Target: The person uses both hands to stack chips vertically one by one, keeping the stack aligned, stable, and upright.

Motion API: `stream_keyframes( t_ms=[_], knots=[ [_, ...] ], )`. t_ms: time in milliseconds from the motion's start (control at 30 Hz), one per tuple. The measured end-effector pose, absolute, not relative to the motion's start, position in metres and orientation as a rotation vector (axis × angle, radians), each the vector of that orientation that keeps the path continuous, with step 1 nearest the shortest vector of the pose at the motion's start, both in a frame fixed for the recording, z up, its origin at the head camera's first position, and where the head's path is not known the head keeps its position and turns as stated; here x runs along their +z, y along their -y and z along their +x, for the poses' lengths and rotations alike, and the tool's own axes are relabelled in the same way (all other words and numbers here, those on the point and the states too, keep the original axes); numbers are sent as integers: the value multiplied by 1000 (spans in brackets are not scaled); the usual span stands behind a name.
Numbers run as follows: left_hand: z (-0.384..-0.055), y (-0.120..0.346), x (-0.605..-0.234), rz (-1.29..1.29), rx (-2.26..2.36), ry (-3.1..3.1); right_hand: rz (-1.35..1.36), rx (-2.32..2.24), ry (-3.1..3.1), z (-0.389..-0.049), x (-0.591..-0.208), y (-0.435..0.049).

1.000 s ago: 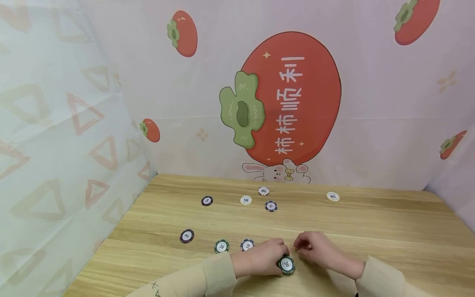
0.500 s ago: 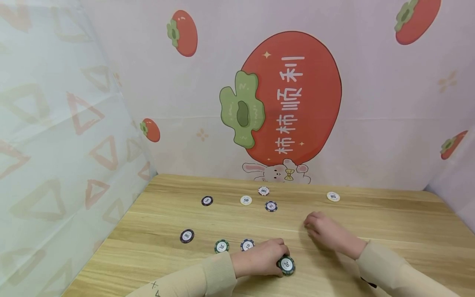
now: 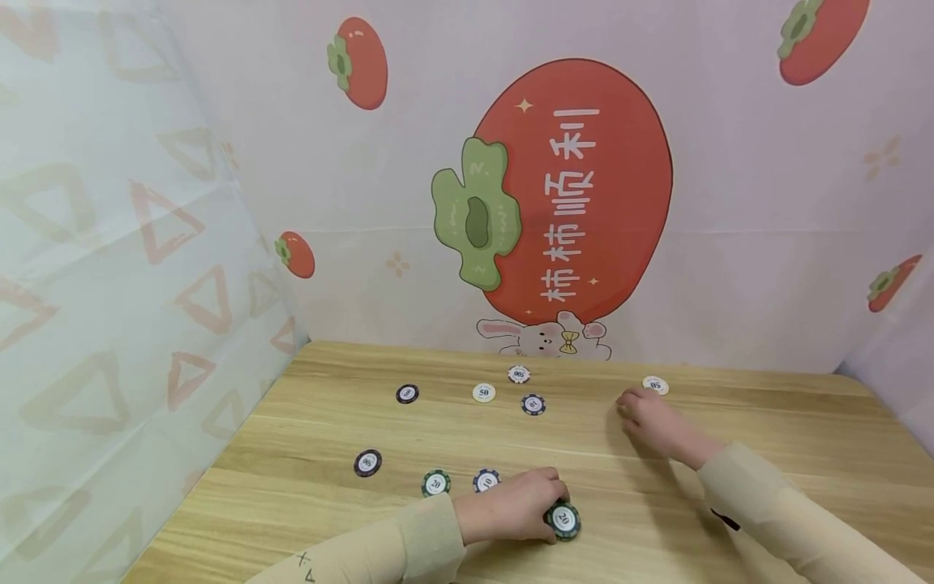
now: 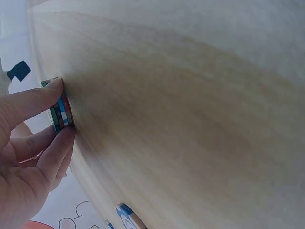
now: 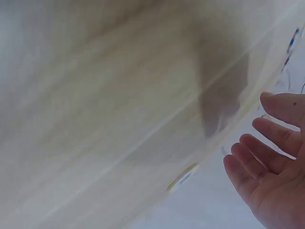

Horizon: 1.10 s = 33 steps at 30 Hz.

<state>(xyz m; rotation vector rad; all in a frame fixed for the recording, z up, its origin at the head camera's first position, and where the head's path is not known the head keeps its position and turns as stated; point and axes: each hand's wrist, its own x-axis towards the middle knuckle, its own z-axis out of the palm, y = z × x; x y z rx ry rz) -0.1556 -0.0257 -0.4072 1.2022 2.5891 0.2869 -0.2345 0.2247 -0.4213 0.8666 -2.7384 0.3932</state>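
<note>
My left hand (image 3: pixel 516 507) pinches a small stack of poker chips (image 3: pixel 564 521) on the table, with a green 20 chip on top. In the left wrist view, thumb and fingers hold the stack (image 4: pixel 61 110) by its rim, and green, blue and reddish layers show. My right hand (image 3: pixel 660 423) is over the table at the back right, just short of a white 50 poker chip (image 3: pixel 656 385). Its fingers are relaxed and hold nothing in the right wrist view, where the yellow-edged chip (image 5: pixel 182 178) lies apart from the fingertips.
Beside my left hand lie a blue 10 chip (image 3: pixel 486 481), a green 20 chip (image 3: pixel 436 483) and a dark chip (image 3: pixel 368 463). Farther back are another dark chip (image 3: pixel 407 394), a 50 chip (image 3: pixel 484 392), a 500 chip (image 3: pixel 519 374) and a blue chip (image 3: pixel 533 405). A printed cloth (image 3: pixel 409 178) hangs behind.
My right hand has moved away from beside the chip stack, back and to the right, up to the white 50 chip. My left hand keeps its hold on the stack in the same place.
</note>
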Motion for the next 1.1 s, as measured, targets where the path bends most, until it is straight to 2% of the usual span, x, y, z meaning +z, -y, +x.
stream_keyframes(
  t_ms=[433, 1100],
  knots=[
    [-154, 25, -405, 1221, 264, -2603, 643, 376, 2863, -261, -422, -251],
    [-155, 26, -406, 1219, 277, -2595, 649, 361, 2915, -275, -430, -264]
  ],
)
